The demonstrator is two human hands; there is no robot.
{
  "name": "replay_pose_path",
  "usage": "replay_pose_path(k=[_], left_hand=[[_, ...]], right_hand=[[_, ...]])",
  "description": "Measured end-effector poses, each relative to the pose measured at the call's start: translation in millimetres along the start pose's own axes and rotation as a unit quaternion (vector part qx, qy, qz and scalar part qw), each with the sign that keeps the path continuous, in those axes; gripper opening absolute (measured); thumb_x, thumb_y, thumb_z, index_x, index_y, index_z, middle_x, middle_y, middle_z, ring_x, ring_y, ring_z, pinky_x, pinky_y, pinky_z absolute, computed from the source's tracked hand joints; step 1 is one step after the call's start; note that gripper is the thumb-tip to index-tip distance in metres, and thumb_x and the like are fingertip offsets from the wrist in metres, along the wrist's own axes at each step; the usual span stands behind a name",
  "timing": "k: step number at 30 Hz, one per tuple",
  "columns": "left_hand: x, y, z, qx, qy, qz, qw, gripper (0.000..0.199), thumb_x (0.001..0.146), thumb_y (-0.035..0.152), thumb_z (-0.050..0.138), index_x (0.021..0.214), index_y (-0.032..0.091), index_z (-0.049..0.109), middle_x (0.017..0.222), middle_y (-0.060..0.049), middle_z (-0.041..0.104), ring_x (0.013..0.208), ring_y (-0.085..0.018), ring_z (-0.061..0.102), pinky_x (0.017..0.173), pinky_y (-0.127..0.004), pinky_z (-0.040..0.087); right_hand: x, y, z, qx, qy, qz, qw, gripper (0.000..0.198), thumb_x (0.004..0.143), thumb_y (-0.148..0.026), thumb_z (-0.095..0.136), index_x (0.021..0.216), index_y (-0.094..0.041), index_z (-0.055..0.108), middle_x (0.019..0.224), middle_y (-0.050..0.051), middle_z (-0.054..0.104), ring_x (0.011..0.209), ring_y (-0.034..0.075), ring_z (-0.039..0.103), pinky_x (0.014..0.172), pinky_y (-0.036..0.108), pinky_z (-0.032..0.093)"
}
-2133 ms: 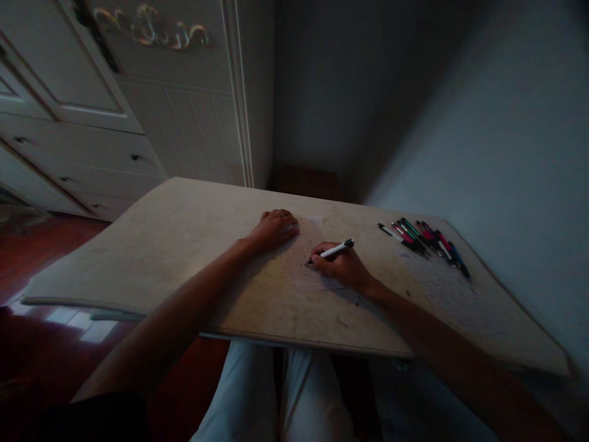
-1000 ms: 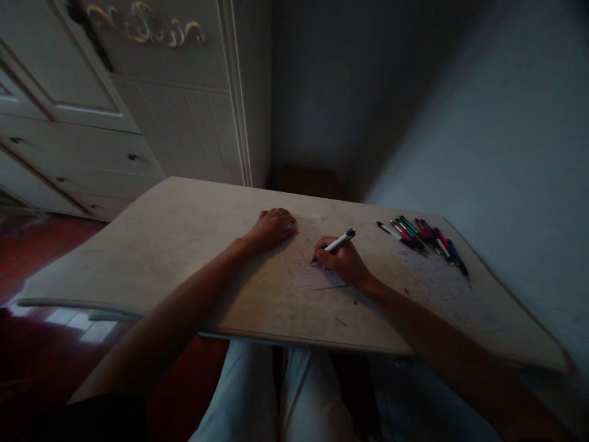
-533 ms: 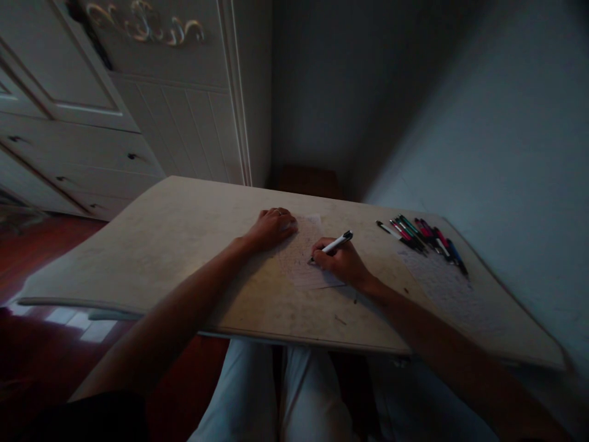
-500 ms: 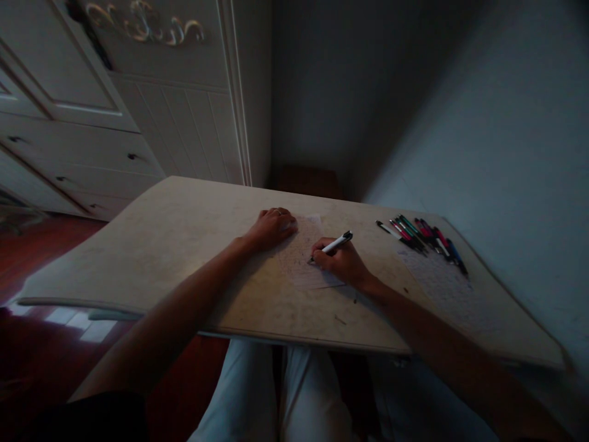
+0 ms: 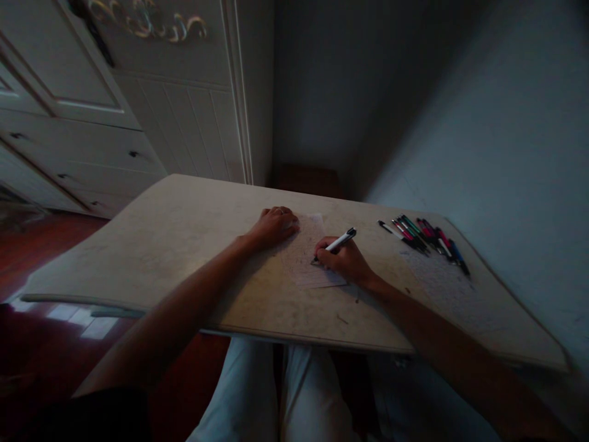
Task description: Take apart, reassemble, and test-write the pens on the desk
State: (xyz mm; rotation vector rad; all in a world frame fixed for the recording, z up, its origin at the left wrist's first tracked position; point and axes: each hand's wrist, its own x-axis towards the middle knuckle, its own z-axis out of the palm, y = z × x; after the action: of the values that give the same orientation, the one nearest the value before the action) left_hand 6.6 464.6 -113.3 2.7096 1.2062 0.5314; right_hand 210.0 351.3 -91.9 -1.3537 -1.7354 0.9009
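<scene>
1. Nearest me are pale trousers (image 5: 243, 387) at the near edge of the worktop (image 5: 161, 245), putting both forearms in easy reach of the middle.
2. My right hand (image 5: 344, 261) is closed narrowly around a white-and-black pen (image 5: 339, 240), pinched low near its tip; I judge that gives finer control. The pen leans back over the hand, its tip at the sheet; I cannot tell whether it touches.
3. The sheet (image 5: 310, 273) lies flat on the worktop between my hands, covered in faint marks too small for me to read.
4. My left hand (image 5: 277, 227) rests palm down by the sheet's left edge, probably steadying it. Its fingers look loosely bent; I cannot tell whether anything is under them.
5. Right of my right hand lies a second sheet (image 5: 442, 276). Loose pens (image 5: 411, 236) cluster by its far end, likely kept within reach.
6. Beyond stand a pale cabinet (image 5: 193, 116) and a wall (image 5: 506, 153).
</scene>
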Motion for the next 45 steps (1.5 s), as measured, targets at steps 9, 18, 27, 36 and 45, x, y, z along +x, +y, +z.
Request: replay_pose_path(k=[9,18,27,36,45], left_hand=[[-0.1,-0.8,1.8,-0.007,0.014,0.007,1.000,0.035,0.095,0.042,0.049,0.117,0.022,0.067,0.127,-0.012,0.062,0.120,-0.028,0.054,0.103,-0.046,0.039],[-0.2,1.1,-0.4,-0.006,0.006,0.003,1.000,0.035,0.096,0.042,0.049,0.118,0.022,0.067,0.127,-0.011,0.063,0.121,-0.028,0.054,0.103,-0.046,0.039],[0.6,-1.3,2.0,-0.004,0.007,0.003,1.000,0.035,0.095,0.042,0.050,0.118,0.023,0.067,0.128,-0.010,0.062,0.122,-0.027,0.054,0.103,-0.045,0.039],[-0.3,0.0,-0.1,0.000,0.000,0.004,1.000,0.036,0.096,0.044,0.048,0.119,0.023,0.066,0.129,-0.011,0.062,0.123,-0.027,0.053,0.103,-0.045,0.038],[-0.2,0.9,-1.3,-0.001,-0.001,0.005,1.000,0.036,0.096,0.043,0.048,0.119,0.021,0.066,0.129,-0.012,0.061,0.122,-0.027,0.054,0.103,-0.046,0.038]], right_hand=[[1.0,2.5,-1.9,0.002,0.012,0.028,1.000,0.015,0.073,-0.029,0.058,0.069,-0.016,0.064,0.053,0.000,0.058,0.047,0.012,0.051,0.047,0.023,0.038],[0.3,3.7,-2.4,-0.004,-0.025,-0.012,1.000,0.014,0.074,-0.026,0.058,0.068,-0.016,0.065,0.055,-0.001,0.059,0.049,0.010,0.050,0.048,0.022,0.037],[1.1,6.7,-1.9,-0.015,0.006,-0.014,1.000,0.016,0.075,-0.029,0.058,0.069,-0.016,0.065,0.054,-0.001,0.056,0.049,0.011,0.049,0.048,0.023,0.036],[-0.8,2.8,-0.2,-0.010,-0.006,-0.007,1.000,0.015,0.073,-0.028,0.058,0.068,-0.016,0.065,0.054,-0.002,0.057,0.050,0.011,0.048,0.049,0.023,0.036],[0.0,1.5,-6.0,-0.006,0.104,-0.041,0.994,0.016,0.078,-0.031,0.056,0.068,-0.018,0.060,0.058,-0.001,0.054,0.052,0.011,0.046,0.049,0.024,0.035]])
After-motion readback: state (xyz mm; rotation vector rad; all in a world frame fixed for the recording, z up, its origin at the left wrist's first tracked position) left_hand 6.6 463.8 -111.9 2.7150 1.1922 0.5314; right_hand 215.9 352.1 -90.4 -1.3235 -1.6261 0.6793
